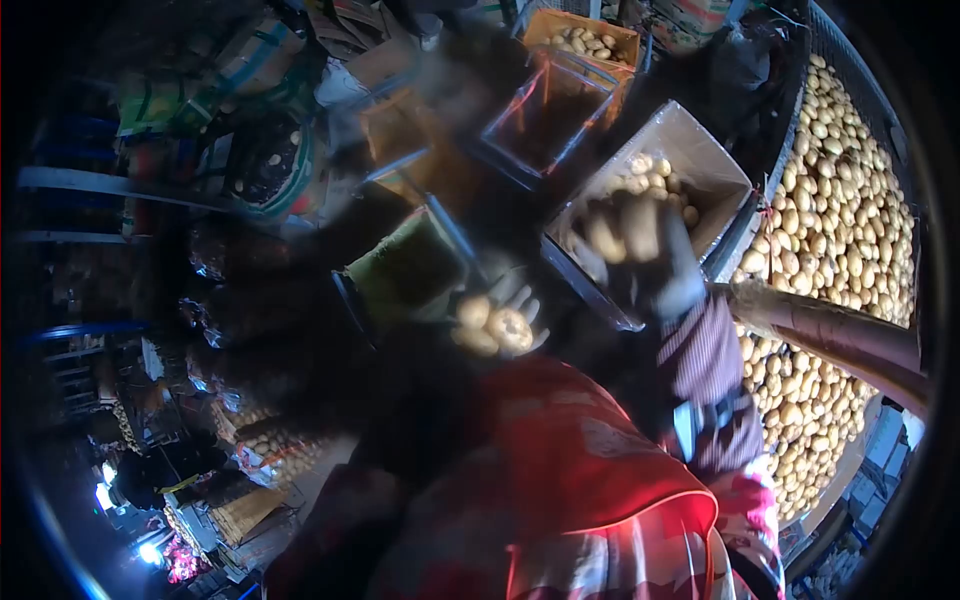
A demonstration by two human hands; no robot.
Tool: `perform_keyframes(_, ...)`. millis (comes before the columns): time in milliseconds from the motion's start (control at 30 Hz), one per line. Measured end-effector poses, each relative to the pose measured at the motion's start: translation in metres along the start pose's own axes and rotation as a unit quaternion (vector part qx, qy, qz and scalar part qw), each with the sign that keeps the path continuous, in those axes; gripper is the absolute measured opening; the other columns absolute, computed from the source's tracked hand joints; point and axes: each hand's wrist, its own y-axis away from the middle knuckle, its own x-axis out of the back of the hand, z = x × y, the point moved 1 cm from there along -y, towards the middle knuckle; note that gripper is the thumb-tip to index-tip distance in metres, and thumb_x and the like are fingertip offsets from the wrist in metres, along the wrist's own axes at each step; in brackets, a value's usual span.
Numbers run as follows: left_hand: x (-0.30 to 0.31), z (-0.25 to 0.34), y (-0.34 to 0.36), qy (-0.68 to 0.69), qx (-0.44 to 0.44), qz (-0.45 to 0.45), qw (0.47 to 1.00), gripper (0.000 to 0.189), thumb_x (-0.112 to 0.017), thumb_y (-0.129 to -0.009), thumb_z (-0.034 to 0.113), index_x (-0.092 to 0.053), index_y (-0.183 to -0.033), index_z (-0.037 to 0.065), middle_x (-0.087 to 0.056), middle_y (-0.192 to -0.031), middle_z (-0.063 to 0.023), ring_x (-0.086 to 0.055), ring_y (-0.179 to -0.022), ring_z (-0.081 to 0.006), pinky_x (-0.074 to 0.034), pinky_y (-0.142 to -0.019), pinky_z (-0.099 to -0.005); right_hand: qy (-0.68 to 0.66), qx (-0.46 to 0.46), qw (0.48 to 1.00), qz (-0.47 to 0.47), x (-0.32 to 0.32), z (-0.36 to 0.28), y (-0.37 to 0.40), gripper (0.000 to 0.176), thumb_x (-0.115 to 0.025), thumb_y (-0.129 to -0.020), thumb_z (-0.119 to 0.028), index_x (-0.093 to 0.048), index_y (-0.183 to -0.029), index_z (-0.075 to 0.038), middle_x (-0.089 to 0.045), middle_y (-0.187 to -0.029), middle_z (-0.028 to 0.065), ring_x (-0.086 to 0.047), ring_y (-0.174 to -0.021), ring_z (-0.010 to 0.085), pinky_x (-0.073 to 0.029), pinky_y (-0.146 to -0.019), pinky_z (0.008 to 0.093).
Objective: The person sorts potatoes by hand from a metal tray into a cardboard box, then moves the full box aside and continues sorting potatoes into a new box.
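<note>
While the left hand (506, 315) cradles potatoes (474, 312) left of the cardboard box (712, 165), the right hand (655, 260) is blurred inside it, grip can't tell, so likely mid-handling, next move calling for a steady left palm.

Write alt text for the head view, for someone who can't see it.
A person's left grip holds several potatoes, while the right grip, blurred, is at a box containing more. A large potato heap lies at right; other containers stand at the top.
</note>
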Motion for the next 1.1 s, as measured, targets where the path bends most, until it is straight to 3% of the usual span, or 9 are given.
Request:
perform_keyframes(200, -0.005, 0.032, 0.003, 0.028, 0.009, 0.108, 0.994, 0.049, -0.047, -0.103, 0.048, -0.053, -0.140, 0.016, -0.055, -0.140, -0.0112, -0.053, -0.124, -0.0243, -0.039, -0.106, -0.0559, 0.367, -0.004, 0.929, 0.048, 0.030, 0.019, -0.050, 0.027, -0.051, -0.103, -0.036, -0.056, -0.098, -0.010, -0.056, -0.096, 0.0044, -0.053, -0.091, 0.0175, -0.046, -0.084, 0.0337)
perform_keyframes(400, 0.001, 0.070, 0.036, -0.008, 0.017, 0.209, 0.978, 0.050, -0.049, -0.102, 0.047, -0.054, -0.138, 0.012, -0.057, -0.137, -0.0141, -0.057, -0.115, -0.0253, -0.043, -0.100, -0.0510, 0.616, -0.026, 0.786, 0.044, 0.103, 0.036, 0.063, 0.019, -0.055, -0.102, -0.021, -0.062, -0.113, -0.006, -0.063, -0.102, 0.0042, -0.058, -0.094, 0.0130, -0.048, -0.084, 0.0279)
perform_keyframes(600, -0.011, 0.087, 0.030, -0.075, 0.060, 0.264, 0.960, 0.051, -0.050, -0.102, 0.046, -0.055, -0.135, 0.008, -0.059, -0.135, -0.0171, -0.060, -0.107, -0.0263, -0.048, -0.094, -0.0461, 0.556, -0.028, 0.757, 0.344, 0.182, 0.012, 0.236, 0.030, -0.060, -0.100, -0.012, -0.064, -0.129, -0.004, -0.069, -0.108, 0.0049, -0.061, -0.097, 0.0114, -0.050, -0.088, 0.0259)
perform_keyframes(667, -0.018, 0.087, 0.010, -0.104, 0.095, 0.262, 0.955, 0.051, -0.051, -0.102, 0.046, -0.055, -0.135, 0.007, -0.060, -0.134, -0.0180, -0.062, -0.104, -0.0267, -0.050, -0.092, -0.0445, 0.682, 0.080, 0.612, 0.393, 0.209, 0.019, 0.277, 0.036, -0.064, -0.096, -0.011, -0.063, -0.132, -0.005, -0.070, -0.113, 0.0093, -0.064, -0.101, 0.0199, -0.050, -0.092, 0.0334)
perform_keyframes(733, -0.033, 0.078, -0.023, -0.145, 0.152, 0.246, 0.946, 0.051, -0.052, -0.102, 0.046, -0.056, -0.134, 0.006, -0.061, -0.133, -0.0190, -0.063, -0.101, -0.0270, -0.051, -0.090, -0.0428, 0.841, 0.145, 0.414, 0.316, 0.213, 0.018, 0.306, 0.036, -0.068, -0.091, -0.010, -0.065, -0.127, -0.006, -0.069, -0.116, 0.0154, -0.064, -0.107, 0.0305, -0.049, -0.097, 0.0429)
perform_keyframes(833, -0.061, 0.036, -0.106, -0.224, 0.294, 0.185, 0.910, 0.052, -0.052, -0.101, 0.045, -0.056, -0.133, 0.004, -0.062, -0.132, -0.0205, -0.065, -0.097, -0.0275, -0.054, -0.087, -0.0404, 0.786, 0.072, 0.483, 0.378, 0.203, 0.020, 0.325, 0.033, -0.069, -0.085, -0.018, -0.065, -0.116, -0.007, -0.062, -0.127, 0.0186, -0.056, -0.121, 0.0382, -0.042, -0.103, 0.0516)
perform_keyframes(900, -0.074, -0.018, -0.152, -0.276, 0.397, 0.140, 0.864, 0.052, -0.053, -0.101, 0.045, -0.056, -0.132, 0.003, -0.062, -0.131, -0.0215, -0.066, -0.094, -0.0279, -0.055, -0.085, -0.0387, 0.746, -0.073, 0.484, 0.452, 0.208, 0.040, 0.336, 0.042, -0.068, -0.086, -0.032, -0.062, -0.122, -0.010, -0.055, -0.136, 0.0169, -0.051, -0.125, 0.0394, -0.037, -0.107, 0.0544)
perform_keyframes(967, -0.089, -0.091, -0.164, -0.343, 0.475, 0.114, 0.802, 0.053, -0.053, -0.101, 0.044, -0.057, -0.131, 0.001, -0.063, -0.130, -0.0224, -0.067, -0.092, -0.0282, -0.057, -0.083, -0.0371, 0.715, -0.047, 0.515, 0.470, 0.229, 0.061, 0.358, 0.051, -0.068, -0.086, -0.040, -0.059, -0.130, -0.014, -0.052, -0.140, 0.0150, -0.047, -0.129, 0.0389, -0.034, -0.110, 0.0560)
perform_keyframes(1100, -0.120, -0.214, -0.137, -0.440, 0.565, 0.070, 0.694, 0.057, -0.048, -0.105, 0.044, -0.049, -0.145, 0.002, -0.062, -0.133, -0.0203, -0.065, -0.098, -0.0266, -0.056, -0.087, -0.0352, 0.720, 0.051, 0.394, 0.569, 0.237, 0.077, 0.404, 0.054, -0.068, -0.086, -0.040, -0.059, -0.132, -0.013, -0.053, -0.138, 0.0132, -0.046, -0.131, 0.0383, -0.033, -0.110, 0.0560)
